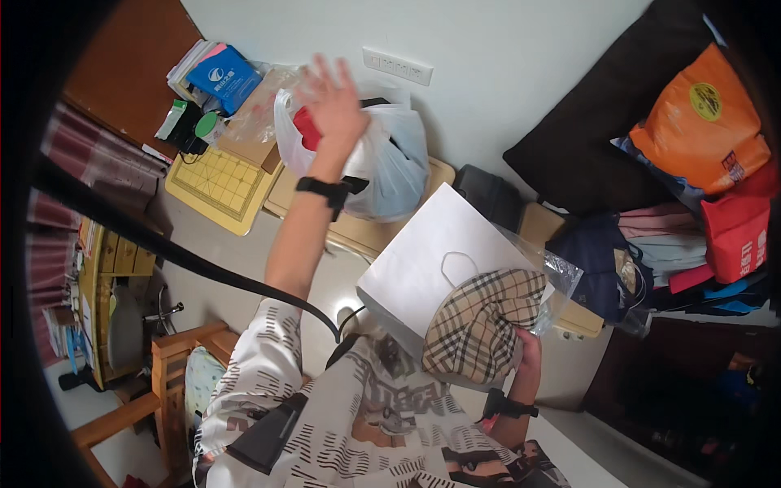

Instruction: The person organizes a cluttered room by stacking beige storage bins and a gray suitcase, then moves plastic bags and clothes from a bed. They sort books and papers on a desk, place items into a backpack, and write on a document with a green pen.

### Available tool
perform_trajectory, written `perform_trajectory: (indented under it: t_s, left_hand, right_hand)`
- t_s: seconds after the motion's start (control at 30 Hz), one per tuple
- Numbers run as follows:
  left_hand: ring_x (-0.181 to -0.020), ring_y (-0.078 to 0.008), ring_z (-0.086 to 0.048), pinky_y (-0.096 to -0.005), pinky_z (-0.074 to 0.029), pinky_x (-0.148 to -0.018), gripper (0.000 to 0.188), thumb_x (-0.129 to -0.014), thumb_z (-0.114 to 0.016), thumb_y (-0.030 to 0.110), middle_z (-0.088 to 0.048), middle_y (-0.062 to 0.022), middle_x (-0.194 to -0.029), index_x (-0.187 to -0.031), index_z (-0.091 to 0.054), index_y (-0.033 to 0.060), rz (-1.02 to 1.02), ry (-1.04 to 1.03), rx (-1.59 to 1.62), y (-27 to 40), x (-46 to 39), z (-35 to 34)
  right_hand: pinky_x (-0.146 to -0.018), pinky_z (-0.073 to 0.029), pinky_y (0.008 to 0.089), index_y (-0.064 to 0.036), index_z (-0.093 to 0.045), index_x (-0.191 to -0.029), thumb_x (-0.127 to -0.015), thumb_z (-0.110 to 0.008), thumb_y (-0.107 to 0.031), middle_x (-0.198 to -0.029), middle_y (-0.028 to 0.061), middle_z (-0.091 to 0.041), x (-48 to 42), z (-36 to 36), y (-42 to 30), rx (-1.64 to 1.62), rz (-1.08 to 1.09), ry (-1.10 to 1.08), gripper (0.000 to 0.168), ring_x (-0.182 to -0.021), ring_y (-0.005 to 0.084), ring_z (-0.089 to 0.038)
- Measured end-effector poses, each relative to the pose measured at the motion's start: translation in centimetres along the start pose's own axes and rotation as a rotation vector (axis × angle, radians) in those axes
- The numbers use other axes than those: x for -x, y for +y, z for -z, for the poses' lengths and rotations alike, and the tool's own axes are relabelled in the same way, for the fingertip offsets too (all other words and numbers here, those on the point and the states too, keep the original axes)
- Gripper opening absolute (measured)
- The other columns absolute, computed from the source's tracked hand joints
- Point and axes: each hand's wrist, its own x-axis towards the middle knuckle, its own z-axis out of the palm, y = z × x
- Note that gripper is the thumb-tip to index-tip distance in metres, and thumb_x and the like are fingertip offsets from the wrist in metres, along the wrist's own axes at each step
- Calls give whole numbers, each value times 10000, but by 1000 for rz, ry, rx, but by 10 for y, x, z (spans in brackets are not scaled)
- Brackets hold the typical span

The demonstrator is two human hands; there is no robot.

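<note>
My left hand is raised in front of a translucent white plastic bag, fingers spread and blurred, holding nothing. Whether it touches the bag cannot be told. Red and white items show inside the bag. At the right, my right hand grips the edge of a beige checked fabric hat. The hat rests over one corner of a white box or stiff paper bag with a thin cord loop on its face. Clear plastic film sticks out behind the hat.
A yellow cutting mat and a small green-lidded jar lie left of the plastic bag. A black case stands by the wall. Folded clothes and an orange bag are at right, a wooden chair at lower left.
</note>
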Motion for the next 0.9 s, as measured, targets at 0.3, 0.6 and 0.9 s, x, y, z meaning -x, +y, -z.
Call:
perform_trajectory:
  t_s: [0.3,0.6,0.9]
  left_hand:
    - [-843,-325,-674,-423,-520,-745,832,-663,-743,273,-682,-206,-902,-1375,-391,25,57,-430,443,-64,5,-17]
    - [-531,-98,-565,-252,-452,-542,621,-680,-681,20,-613,-31,-585,-1287,-547,39,317,-155,1021,-68,-25,49]
    - [-641,-81,-540,-175,-410,-588,514,-881,-513,27,-561,-5,-711,-1378,-407,-54,-26,-31,1135,-164,-90,208]
  right_hand:
    - [-903,-502,382,9,-491,-1284,-770,-602,5,-1187,137,-614,8,-33,-9,39,23,133,526,-1038,273,-618]
    - [-884,-527,394,11,-521,-1254,-764,-605,29,-1154,125,-640,-10,-11,-4,74,-100,198,498,-1013,280,-640]
    - [-861,-529,379,62,-561,-1197,-787,-615,4,-1127,143,-652,-123,-50,-8,157,-188,40,418,-989,258,-654]
